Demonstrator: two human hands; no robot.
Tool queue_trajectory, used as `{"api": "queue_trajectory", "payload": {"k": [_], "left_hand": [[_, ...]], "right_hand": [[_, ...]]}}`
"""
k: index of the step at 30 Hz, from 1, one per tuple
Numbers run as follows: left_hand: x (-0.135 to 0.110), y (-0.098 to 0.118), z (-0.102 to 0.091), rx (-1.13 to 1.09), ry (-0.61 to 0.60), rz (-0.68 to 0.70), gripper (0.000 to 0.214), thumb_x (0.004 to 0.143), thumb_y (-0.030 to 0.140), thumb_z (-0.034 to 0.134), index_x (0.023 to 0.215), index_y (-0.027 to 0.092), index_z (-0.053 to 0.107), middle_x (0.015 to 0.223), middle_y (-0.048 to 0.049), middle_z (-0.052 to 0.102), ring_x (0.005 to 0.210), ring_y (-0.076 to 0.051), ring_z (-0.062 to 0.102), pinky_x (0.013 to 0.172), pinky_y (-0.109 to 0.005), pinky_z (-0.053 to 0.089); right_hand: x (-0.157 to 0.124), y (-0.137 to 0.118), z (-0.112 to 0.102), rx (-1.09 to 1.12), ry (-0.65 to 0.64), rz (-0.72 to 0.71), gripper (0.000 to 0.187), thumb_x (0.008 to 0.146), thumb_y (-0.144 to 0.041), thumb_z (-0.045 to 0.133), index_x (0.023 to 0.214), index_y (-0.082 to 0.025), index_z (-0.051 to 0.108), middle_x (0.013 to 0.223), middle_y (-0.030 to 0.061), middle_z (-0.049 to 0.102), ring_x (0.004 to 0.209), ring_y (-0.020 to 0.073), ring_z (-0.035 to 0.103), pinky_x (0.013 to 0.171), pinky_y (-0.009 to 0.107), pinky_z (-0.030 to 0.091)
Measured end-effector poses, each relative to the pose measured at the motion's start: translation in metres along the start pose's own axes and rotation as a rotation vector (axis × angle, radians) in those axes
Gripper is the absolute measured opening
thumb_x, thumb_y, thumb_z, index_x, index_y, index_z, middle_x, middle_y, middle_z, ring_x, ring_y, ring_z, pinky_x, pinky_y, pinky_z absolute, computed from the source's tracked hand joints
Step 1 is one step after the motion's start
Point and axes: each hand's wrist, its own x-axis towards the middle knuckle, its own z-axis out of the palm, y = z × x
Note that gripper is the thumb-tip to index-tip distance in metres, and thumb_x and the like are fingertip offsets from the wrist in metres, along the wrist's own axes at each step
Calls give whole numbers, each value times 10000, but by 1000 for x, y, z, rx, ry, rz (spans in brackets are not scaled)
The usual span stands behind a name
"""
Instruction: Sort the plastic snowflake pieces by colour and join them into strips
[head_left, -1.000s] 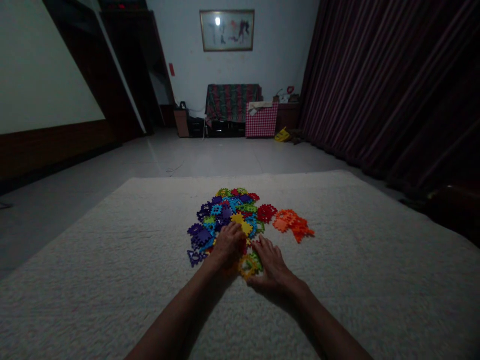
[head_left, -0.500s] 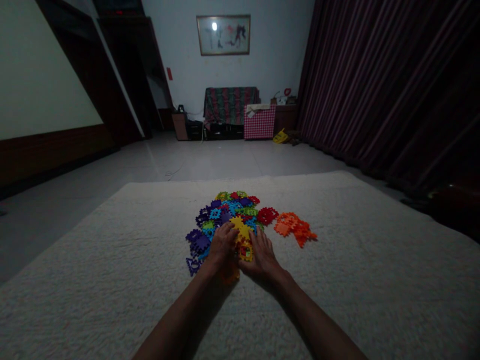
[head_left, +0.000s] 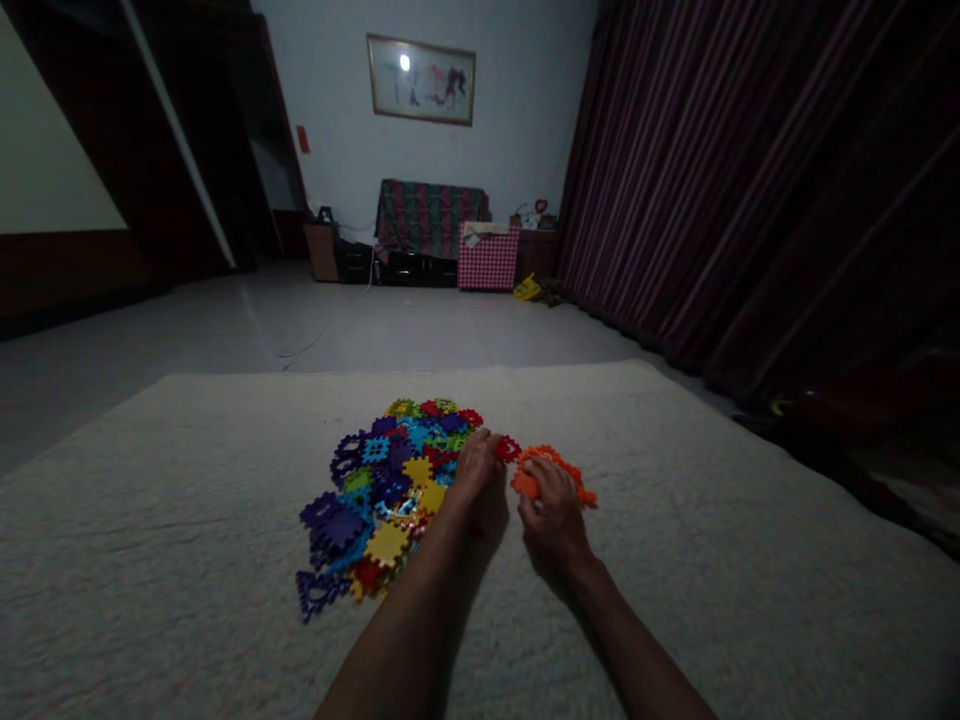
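Note:
My right hand (head_left: 555, 502) is over the orange toothed plastic pieces (head_left: 576, 480), its bent fingers closed on one orange piece (head_left: 527, 485) at the near left of that group. My left hand (head_left: 478, 465) is at the right edge of a mixed pile of toothed pieces, close to a red piece (head_left: 508, 449). Its fingers are mostly hidden behind the back of the hand. In the pile, yellow pieces (head_left: 388, 545) lie on the near side, purple pieces (head_left: 341, 528) on the left, and blue (head_left: 376, 449), green and red ones among them. My left forearm covers part of the pile.
Everything lies on a pale textured mat (head_left: 225, 520) on a tiled floor (head_left: 405, 330). A purple triangular piece (head_left: 316, 592) sits at the pile's near left. Farther off are a checked cloth (head_left: 487, 262), a yellow bag (head_left: 528, 289) and a long dark curtain (head_left: 675, 180).
Both hands have left the yellow pieces and moved right, the right one onto the orange pieces. Yellow pieces now lie spread on the pile. The view has turned slightly right.

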Motion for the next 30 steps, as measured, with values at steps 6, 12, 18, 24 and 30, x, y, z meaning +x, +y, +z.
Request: {"api": "queue_trajectory", "payload": {"k": [6,12,18,24,30], "left_hand": [[11,17,45,-34,-1,-79,374,882,185,529,1248,191,601,1428,-142,525,1372,-308,416,1113,-519,353],[15,25,46,95,-51,3,189,863,164,529,945,188,698,1149,-156,653,1241,-345,481,1017,-543,379],[12,10,48,131,102,-126,223,872,138,480,870,188,697,1100,-147,649,1228,-359,449,997,-585,358],[12,6,52,20,248,-158,289,826,99,489,1023,180,685,1191,-150,629,1255,-336,471,1046,-588,375],[13,23,75,-237,162,64,383,820,110,464,1145,171,658,1200,-107,668,1146,-227,603,1032,-418,484]], "right_hand": [[14,40,-6,-259,-90,162,563,802,-444,638,1299,-190,558,1425,185,501,1285,390,424,1032,625,311],[18,47,5,-249,-158,96,600,782,-488,666,1313,-235,551,1399,148,544,1235,383,467,1025,595,304],[18,45,4,-183,-112,64,471,838,-442,626,1251,-221,579,1281,120,628,1171,319,518,972,466,372],[18,44,2,-171,-68,119,415,867,-391,607,1231,-194,589,1273,134,634,1169,320,516,980,490,354],[20,50,4,-137,-87,135,364,867,-231,559,1230,-245,586,1252,89,649,1160,275,528,979,442,398]]}}
